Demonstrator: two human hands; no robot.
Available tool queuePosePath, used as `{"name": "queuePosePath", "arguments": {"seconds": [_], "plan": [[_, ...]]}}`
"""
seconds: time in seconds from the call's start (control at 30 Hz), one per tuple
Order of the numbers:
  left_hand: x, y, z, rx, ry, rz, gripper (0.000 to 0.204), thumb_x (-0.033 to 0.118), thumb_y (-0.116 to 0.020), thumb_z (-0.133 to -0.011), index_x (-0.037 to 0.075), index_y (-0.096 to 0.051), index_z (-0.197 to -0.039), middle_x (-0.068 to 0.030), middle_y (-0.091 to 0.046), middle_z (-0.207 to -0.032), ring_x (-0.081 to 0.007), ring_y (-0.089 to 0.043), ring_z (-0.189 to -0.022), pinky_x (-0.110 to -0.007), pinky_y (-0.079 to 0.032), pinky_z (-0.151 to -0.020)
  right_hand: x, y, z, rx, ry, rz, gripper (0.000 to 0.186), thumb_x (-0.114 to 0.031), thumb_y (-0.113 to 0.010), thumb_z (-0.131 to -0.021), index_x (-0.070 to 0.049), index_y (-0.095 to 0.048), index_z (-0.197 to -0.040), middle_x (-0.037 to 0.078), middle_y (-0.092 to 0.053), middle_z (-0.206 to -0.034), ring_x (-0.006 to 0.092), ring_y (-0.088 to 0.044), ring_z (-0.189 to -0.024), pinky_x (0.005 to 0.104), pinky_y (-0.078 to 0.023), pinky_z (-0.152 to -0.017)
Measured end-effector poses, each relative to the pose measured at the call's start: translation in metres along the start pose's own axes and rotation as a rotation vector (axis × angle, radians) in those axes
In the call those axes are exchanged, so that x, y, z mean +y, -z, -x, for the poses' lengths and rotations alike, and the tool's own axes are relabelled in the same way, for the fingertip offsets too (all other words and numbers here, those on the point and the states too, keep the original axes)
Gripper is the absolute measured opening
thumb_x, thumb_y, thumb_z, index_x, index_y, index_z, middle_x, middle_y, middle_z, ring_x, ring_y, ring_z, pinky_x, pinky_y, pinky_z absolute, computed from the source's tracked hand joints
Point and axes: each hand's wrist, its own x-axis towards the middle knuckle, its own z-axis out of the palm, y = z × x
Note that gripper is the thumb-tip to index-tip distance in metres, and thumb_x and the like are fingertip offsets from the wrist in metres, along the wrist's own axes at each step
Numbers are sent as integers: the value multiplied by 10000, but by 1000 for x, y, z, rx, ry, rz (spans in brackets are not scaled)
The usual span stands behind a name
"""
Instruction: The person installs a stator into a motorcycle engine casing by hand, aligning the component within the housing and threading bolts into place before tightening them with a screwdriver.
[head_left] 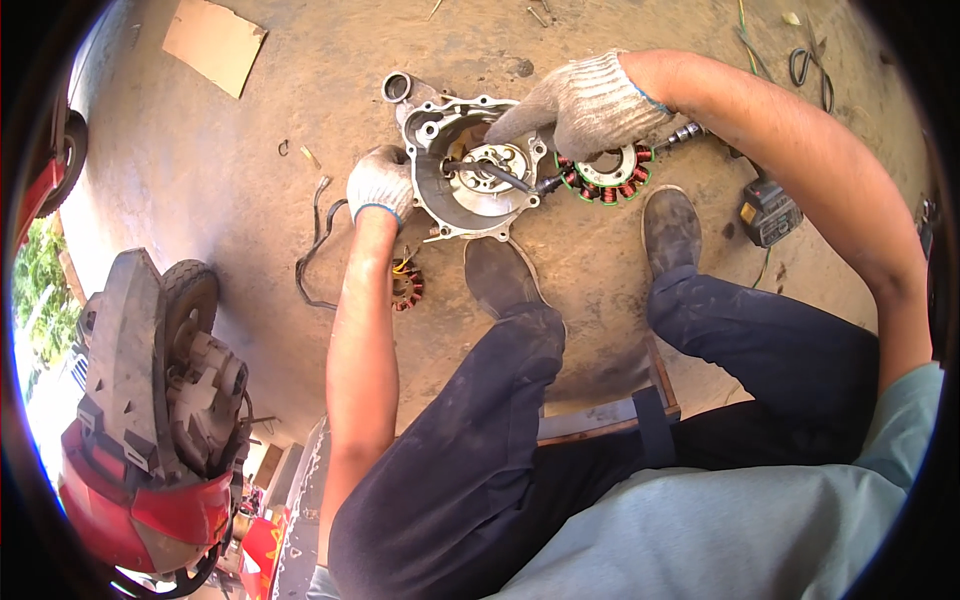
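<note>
A grey metal engine cover (424,185) stands with its hollow side up on the ground between my hands. My left hand (380,180), in a knitted glove, is closed on its left wall, with the fingertips partly hidden. My right hand (590,105), also gloved, stretches a finger over the right rim into the cover. Its other fingers are bent above a stator (638,182) with copper-red coils and green edging, and nothing shows held in them. A black cable (500,176) crosses the cover's inside towards that stator. A second stator (408,286) lies partly behind my left forearm, near a dark wire lead (312,262).
A cordless power tool (768,212) lies beyond my right shoe (672,230); a socket attachment (686,134) shows near the stator. My left shoe (503,275) is close to the cover. Cardboard (214,42) lies far left. A red motorbike (150,500) stands at left.
</note>
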Motion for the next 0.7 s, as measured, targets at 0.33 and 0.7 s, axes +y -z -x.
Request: {"name": "queuePosePath", "arguments": {"seconds": [0.33, 0.7], "plan": [[-9, 23, 70, 335, 293, 347, 267, 252, -625, -970, 63, -788, -1065, -227, -773, -1075, -420, -737, -1053, -478, -567, -952, -7, 4, 1, 142, -138, -448, 623, -86, -577, -701, 21, -755, -1289, 123, -750, -1130, 182, -698, -917, 289, -571, -782], [-24, 33, 101, 198, 200, 997, 370, 85, -670, -943, -31, -742, -1288, -147, -787, -1053, -196, -772, -921, -328, -610, -833, 35, -22, -17, 212, -203, -406, 334, 24, -595, -777, -16, -740, -1075, 42, -713, -968, 118, -665, -836, 314, -571, -720]]}}
